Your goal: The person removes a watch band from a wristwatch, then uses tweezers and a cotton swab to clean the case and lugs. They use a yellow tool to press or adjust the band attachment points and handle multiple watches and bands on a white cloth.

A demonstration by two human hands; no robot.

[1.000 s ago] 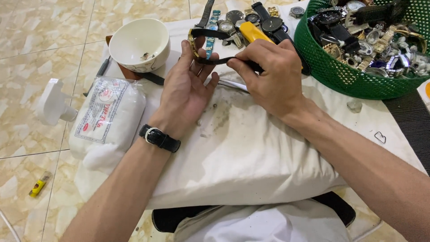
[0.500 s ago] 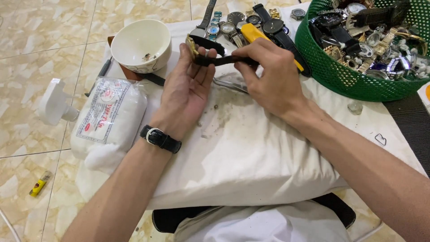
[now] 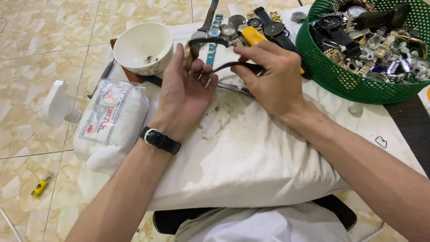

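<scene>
Yellow is the first thing at the far left: a small lighter (image 3: 39, 187) lies on the tiled floor (image 3: 36, 40), well apart from your work. Next, a white plastic piece (image 3: 58, 105) sits on the tile just beside a clear bag of white cotton (image 3: 109, 121), which rests against the left edge of the white cushion (image 3: 251, 157). Above the bag stands a white bowl (image 3: 143, 47) with a few small bits inside. Your left hand (image 3: 186, 94), with a black wristwatch (image 3: 159, 140) on its wrist, is raised over the cushion with fingers curled, gripping the gold-coloured case end of a black-strapped watch (image 3: 206, 44). Your right hand (image 3: 273, 76) pinches the other black strap (image 3: 233, 66) of that same watch between thumb and fingers, so the watch hangs between both hands above the cushion's upper edge. Behind your hands a row of loose watches (image 3: 251, 20) lies on the cloth, with a yellow-handled tool (image 3: 253, 36) partly hidden by your right hand. At the far right, a green mesh basket (image 3: 340, 76) holds a heap of watches and straps. The cushion's centre shows dark smudges.
</scene>
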